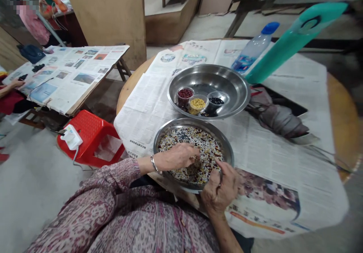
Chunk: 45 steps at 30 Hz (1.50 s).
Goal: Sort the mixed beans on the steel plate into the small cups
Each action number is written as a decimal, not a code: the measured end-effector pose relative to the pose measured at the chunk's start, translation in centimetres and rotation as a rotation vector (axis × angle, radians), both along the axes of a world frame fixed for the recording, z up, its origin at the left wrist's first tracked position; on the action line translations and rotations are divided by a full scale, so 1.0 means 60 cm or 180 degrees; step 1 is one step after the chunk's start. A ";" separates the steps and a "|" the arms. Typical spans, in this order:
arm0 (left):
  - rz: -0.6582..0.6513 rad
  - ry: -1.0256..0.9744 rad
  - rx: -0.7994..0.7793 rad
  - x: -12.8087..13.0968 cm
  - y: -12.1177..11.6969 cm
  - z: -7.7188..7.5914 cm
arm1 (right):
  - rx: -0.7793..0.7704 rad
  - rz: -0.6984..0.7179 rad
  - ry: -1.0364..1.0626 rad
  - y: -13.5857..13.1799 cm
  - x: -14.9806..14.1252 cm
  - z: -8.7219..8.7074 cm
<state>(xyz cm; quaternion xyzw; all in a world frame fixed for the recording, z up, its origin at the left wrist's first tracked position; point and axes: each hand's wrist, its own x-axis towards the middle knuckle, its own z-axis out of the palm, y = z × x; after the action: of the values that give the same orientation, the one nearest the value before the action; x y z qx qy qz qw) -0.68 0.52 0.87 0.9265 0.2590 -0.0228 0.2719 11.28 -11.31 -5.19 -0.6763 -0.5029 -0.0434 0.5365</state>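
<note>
Rd. wooden table (342, 105) here, mostly covered w/ newspaper (147, 102). On it a lg. steel basin (234, 90) is set, w/ a smaller steel pan (229, 151) placed just in front. Back rt., a tall green container (295, 45) is seen beside a blue-capped bottle (253, 49). Now the hands: L hand (178, 156) is dipped into mixed grains (210, 141) spread in the pan, fingers bunched; whether anything's pinched can't be told. R hand (222, 185) is held at the near-rt. rim, fingers bent; grip can't be told. Inside the basin, small cups are grouped: red beans (185, 93), yellow grains (197, 103), black beans (216, 101).
</note>
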 end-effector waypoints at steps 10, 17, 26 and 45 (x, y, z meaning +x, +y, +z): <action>-0.1320 0.0039 0.0251 -0.085 -0.030 0.036 | 0.0012 0.0030 -0.0035 -0.001 0.003 -0.007; -0.0887 0.0095 0.0846 -0.033 -0.029 -0.004 | 0.0056 0.0065 -0.0119 -0.001 0.004 -0.006; 0.0610 -0.0116 0.1049 -0.038 0.020 -0.002 | 0.0020 0.0060 -0.0087 -0.001 0.004 -0.008; -0.0325 -0.0279 0.0814 0.020 0.000 -0.005 | 0.0013 0.0132 -0.0137 0.003 0.005 -0.010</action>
<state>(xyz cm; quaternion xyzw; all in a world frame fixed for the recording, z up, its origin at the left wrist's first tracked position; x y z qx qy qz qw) 0.53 0.50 0.54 0.9657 0.2002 0.0371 0.1611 11.60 -11.12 -5.81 -0.6636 -0.5281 -0.0478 0.5277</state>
